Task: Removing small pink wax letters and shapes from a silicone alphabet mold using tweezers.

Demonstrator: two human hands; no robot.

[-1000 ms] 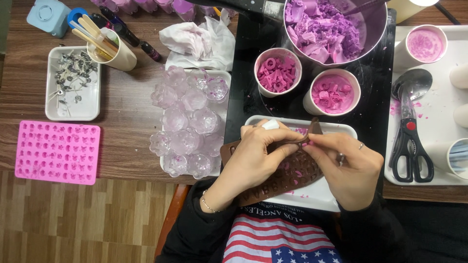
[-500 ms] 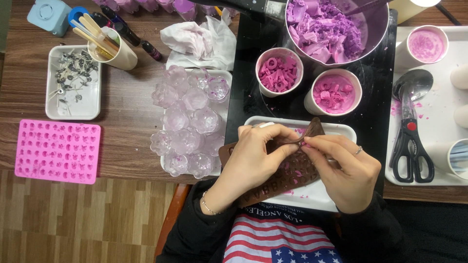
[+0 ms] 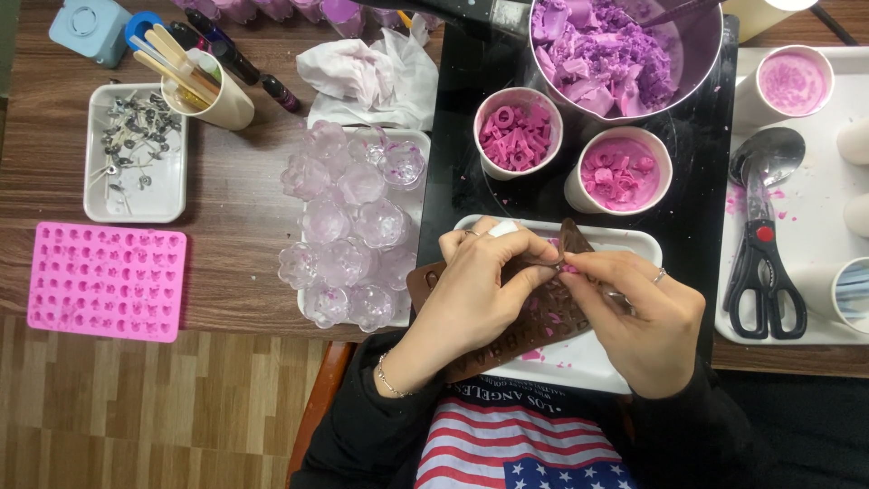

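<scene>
Over the near edge of the desk (image 3: 226, 244), my left hand (image 3: 480, 290) and right hand (image 3: 647, 312) work a brown silicone mould (image 3: 543, 317) held above a white tray (image 3: 625, 240). The left grip is closed on the mould's upper edge, bending it back so the cavities open; the right grip is pinched shut on a small pink wax piece (image 3: 570, 268) at that folded lip. The mould sits tilted between both hands, its lower end nearly at my chest, so that crumbs fall onto the tray rather than the desk.

Just beyond the tray stand two paper cups, one holding pink wax letters (image 3: 516, 136) and the other pink wax pieces (image 3: 620, 172), both within easy reach of the hands. Behind them, at the far edge, a metal bowl (image 3: 701, 63) holds lumps of purple wax.

To the left, a cluster of clear flower-shaped moulds (image 3: 348, 226) crowds a second tray; further left lie a flat pink silicone mould (image 3: 107, 282) near the desk's near edge and a shallow dish of wick tabs (image 3: 136, 154). A cup of wooden sticks (image 3: 213, 95) and a crumpled white cloth (image 3: 367, 77) sit toward the far edge. At the right, scissors (image 3: 762, 272) and a metal spoon (image 3: 769, 158) rest on a white board, well apart from the hands.
</scene>
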